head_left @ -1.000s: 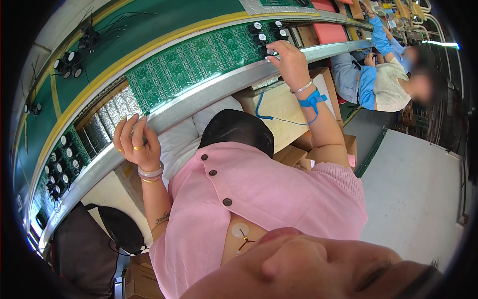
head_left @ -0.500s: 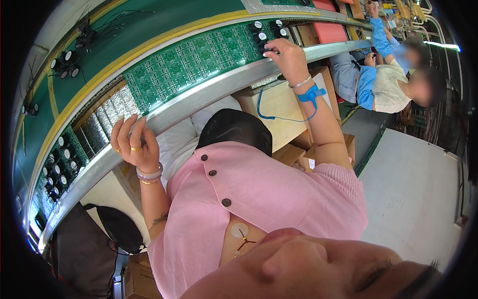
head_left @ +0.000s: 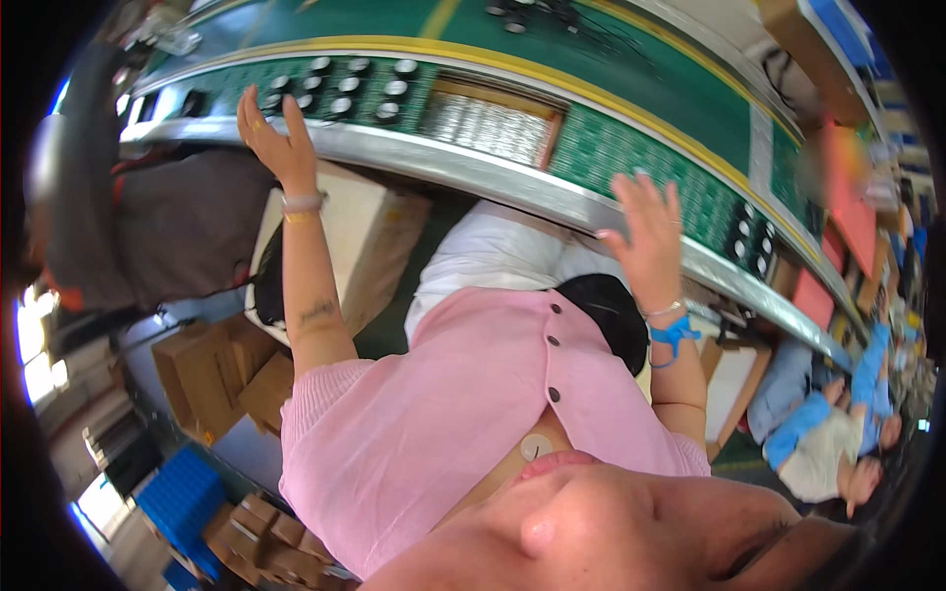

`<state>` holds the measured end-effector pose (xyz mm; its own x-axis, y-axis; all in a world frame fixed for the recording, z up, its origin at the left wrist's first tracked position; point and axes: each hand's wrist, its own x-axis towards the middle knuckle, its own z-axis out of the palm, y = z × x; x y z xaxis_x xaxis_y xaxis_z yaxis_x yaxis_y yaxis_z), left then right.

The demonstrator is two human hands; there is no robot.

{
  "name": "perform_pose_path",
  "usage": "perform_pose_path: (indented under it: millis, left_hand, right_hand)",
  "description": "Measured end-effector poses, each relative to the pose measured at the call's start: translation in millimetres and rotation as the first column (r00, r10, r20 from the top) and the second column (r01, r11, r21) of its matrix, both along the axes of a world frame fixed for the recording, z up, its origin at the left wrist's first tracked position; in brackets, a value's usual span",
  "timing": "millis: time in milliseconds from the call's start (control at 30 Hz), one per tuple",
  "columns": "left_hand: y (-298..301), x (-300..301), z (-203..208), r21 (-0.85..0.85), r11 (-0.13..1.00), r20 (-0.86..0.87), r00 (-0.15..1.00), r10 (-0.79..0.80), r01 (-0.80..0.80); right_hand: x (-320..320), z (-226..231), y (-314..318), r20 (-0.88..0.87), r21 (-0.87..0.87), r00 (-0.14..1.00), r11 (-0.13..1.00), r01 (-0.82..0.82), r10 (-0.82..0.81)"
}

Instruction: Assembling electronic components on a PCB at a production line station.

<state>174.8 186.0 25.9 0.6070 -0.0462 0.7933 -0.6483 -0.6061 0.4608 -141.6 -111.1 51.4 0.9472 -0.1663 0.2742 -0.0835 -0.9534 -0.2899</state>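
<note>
My left hand (head_left: 281,148) is raised at the left, fingers apart and holding nothing. It is beside a green circuit board (head_left: 372,98) that carries rows of black cylindrical parts with pale round tops (head_left: 342,106). My right hand (head_left: 650,236) hovers by the metal rail (head_left: 473,173), fingers spread and slightly blurred, with nothing in it. Just beyond it lies a second green circuit board (head_left: 606,148), mostly bare of tall parts. Several black cylinders (head_left: 741,231) stand at that board's right end. A blue wrist strap (head_left: 674,335) circles my right wrist.
A gap showing silvery rollers or slats (head_left: 488,120) separates the boards. Behind runs a green work surface with yellow edging (head_left: 394,44), holding loose black wired parts (head_left: 522,15). A dark chair back (head_left: 187,227) stands left, near cardboard boxes (head_left: 202,379). Co-workers (head_left: 818,443) sit at right.
My view has swung left. My right hand has let go of a black cylinder at the right-hand board's end and opened. My left hand has moved from the rail toward the left-hand board.
</note>
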Motion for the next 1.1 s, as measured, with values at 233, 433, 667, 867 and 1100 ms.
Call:
perform_pose_path:
  millis: [233, 433, 667, 867, 1100]
  left_hand:
    - [214, 186, -75, 0.893, 0.408, -0.094, 0.807, 0.583, -0.191]
    - [144, 176, -69, 0.796, 0.602, -0.342, 0.770, 0.538, -0.067]
    - [129, 117, -40, 0.754, 0.655, -0.303, 0.857, 0.418, -0.053]
    - [96, 69, -45, 0.694, 0.719, -0.247, 0.954, 0.169, 0.053]
    - [50, 9, -33, 0.676, 0.708, -0.257, 0.966, -0.034, 0.204]
  right_hand:
    - [66, -41, 33, 0.018, -0.008, 0.979, 0.980, -0.201, 0.201]
    - [10, -23, -10, -0.157, -0.079, 0.978, 0.989, 0.123, -0.135]
    - [-40, -20, -52, -0.139, -0.216, 0.912, 0.911, 0.352, -0.385]
    - [5, 5, -5, -0.013, -0.068, 0.996, 0.994, 0.085, -0.086]
    - [52, 3, 55, 0.068, 0.085, 0.938, 0.935, -0.345, 0.340]
